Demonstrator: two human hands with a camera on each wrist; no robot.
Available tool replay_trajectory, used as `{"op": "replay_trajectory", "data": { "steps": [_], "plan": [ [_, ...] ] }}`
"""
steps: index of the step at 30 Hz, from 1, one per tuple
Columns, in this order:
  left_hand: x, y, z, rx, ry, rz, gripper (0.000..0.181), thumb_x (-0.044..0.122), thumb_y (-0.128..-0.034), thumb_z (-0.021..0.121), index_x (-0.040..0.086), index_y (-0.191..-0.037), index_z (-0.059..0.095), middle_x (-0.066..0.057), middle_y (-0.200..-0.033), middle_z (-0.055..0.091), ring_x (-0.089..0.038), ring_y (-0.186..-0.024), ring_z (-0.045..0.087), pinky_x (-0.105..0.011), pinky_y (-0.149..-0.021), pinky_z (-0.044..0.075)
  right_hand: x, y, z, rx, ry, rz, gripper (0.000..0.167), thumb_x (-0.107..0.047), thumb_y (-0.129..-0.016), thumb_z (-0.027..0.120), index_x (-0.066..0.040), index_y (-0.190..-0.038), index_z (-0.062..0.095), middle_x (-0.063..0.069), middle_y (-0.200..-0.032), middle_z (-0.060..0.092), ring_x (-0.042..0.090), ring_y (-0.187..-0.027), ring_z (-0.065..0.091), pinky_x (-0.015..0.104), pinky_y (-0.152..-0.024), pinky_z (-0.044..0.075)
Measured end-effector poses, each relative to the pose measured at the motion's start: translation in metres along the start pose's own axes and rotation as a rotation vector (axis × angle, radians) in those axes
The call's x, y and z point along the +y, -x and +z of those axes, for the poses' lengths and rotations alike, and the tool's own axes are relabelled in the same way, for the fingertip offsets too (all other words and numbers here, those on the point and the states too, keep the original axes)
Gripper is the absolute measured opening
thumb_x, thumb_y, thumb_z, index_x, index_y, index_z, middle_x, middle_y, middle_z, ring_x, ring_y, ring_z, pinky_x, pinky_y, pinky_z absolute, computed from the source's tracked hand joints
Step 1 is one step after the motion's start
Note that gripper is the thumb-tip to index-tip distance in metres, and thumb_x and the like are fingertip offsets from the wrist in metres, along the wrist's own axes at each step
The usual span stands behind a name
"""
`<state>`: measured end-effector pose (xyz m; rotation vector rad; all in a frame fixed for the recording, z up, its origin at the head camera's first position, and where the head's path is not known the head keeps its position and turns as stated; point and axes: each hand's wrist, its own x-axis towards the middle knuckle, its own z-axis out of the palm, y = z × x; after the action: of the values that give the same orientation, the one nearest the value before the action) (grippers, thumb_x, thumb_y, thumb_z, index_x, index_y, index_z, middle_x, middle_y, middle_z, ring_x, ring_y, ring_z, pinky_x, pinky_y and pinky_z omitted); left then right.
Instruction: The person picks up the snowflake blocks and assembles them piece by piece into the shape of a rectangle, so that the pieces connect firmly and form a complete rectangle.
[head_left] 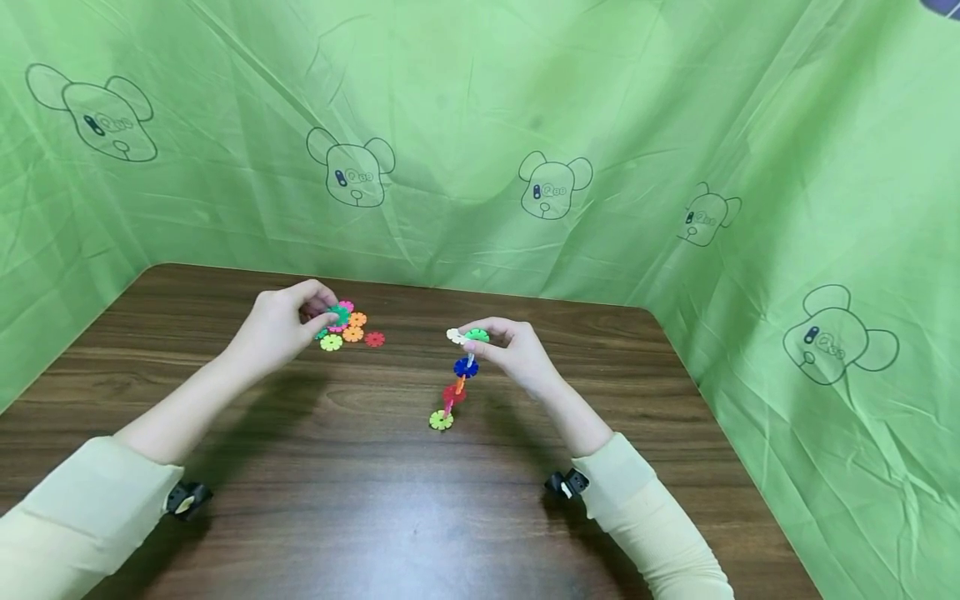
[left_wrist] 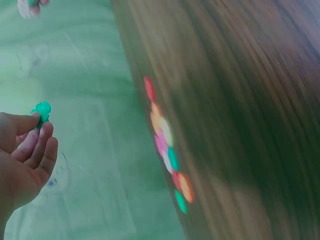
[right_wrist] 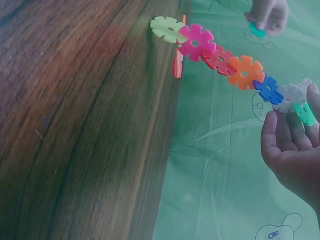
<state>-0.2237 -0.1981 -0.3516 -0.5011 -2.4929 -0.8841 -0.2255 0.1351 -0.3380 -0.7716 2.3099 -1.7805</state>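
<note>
A green notched disc (left_wrist: 43, 111) is pinched between thumb and fingertips of my left hand (head_left: 282, 323), above a pile of loose discs with an orange disc (head_left: 353, 334) and a yellow-green disc (head_left: 331, 342). My right hand (head_left: 517, 354) grips the upper end of a linked chain, at white discs and a green disc (head_left: 477, 335). Down from there hang a blue disc (right_wrist: 269, 90), an orange disc (right_wrist: 245, 73), a red disc (right_wrist: 218, 60), a pink disc (right_wrist: 197, 43) and a yellow-green end disc (right_wrist: 168, 29). Whether that end touches the table is unclear.
The brown wooden table (head_left: 360, 483) spreads under both arms. A red disc (head_left: 375, 339) lies at the right of the pile. Green cloth (head_left: 465, 100) with printed bear faces hangs behind the table and along its sides.
</note>
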Motion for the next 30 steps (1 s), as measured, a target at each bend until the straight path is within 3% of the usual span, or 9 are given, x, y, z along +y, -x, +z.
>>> {"op": "replay_trajectory", "data": {
  "steps": [5, 13, 20, 27, 30],
  "plan": [
    [0.027, -0.001, 0.007, 0.054, 0.083, 0.025, 0.014, 0.008, -0.0806, 0.075, 0.012, -0.088, 0.064, 0.003, -0.078, 0.068, -0.009, -0.07, 0.06, -0.017, -0.061, 0.048, -0.002, 0.001, 0.001, 0.001, -0.005, -0.009, 0.022, -0.004, -0.086, 0.067, 0.003, -0.107, 0.067, 0.014, -0.103, 0.069, 0.008, -0.081, 0.063, 0.043, -0.082, 0.054],
    [0.058, -0.001, 0.02, 0.101, 0.244, -0.025, 0.016, 0.011, -0.0797, 0.076, 0.013, -0.09, 0.064, 0.003, -0.078, 0.069, -0.007, -0.067, 0.061, -0.015, -0.061, 0.049, -0.004, 0.001, 0.004, -0.002, 0.019, -0.063, 0.02, 0.0, -0.085, 0.068, 0.004, -0.105, 0.067, 0.014, -0.111, 0.067, 0.012, -0.086, 0.066, 0.026, -0.077, 0.054],
    [0.074, 0.0, 0.037, 0.109, 0.339, -0.017, 0.02, 0.012, -0.0808, 0.075, 0.015, -0.1, 0.07, 0.003, -0.078, 0.071, -0.009, -0.064, 0.063, -0.018, -0.058, 0.049, -0.007, 0.003, 0.005, 0.009, 0.054, -0.073, 0.022, -0.006, -0.085, 0.07, -0.001, -0.106, 0.068, 0.009, -0.107, 0.068, 0.011, -0.081, 0.065, 0.022, -0.069, 0.051],
    [0.085, 0.002, 0.051, 0.093, 0.428, -0.044, 0.014, 0.013, -0.0818, 0.074, 0.012, -0.095, 0.068, 0.0, -0.078, 0.072, -0.012, -0.066, 0.065, -0.02, -0.059, 0.051, 0.008, -0.001, 0.003, 0.007, 0.049, -0.099, 0.022, -0.014, -0.085, 0.071, -0.007, -0.105, 0.07, 0.005, -0.107, 0.068, 0.017, -0.084, 0.067, 0.028, -0.072, 0.054],
    [0.087, 0.002, 0.057, 0.095, 0.469, -0.049, 0.014, 0.012, -0.0818, 0.074, 0.01, -0.094, 0.068, -0.002, -0.078, 0.071, -0.016, -0.067, 0.065, -0.02, -0.059, 0.051, 0.003, 0.0, 0.004, 0.006, 0.049, -0.095, 0.021, -0.012, -0.085, 0.071, -0.006, -0.105, 0.07, 0.006, -0.108, 0.068, 0.018, -0.085, 0.067, 0.028, -0.072, 0.054]
  ]
}}
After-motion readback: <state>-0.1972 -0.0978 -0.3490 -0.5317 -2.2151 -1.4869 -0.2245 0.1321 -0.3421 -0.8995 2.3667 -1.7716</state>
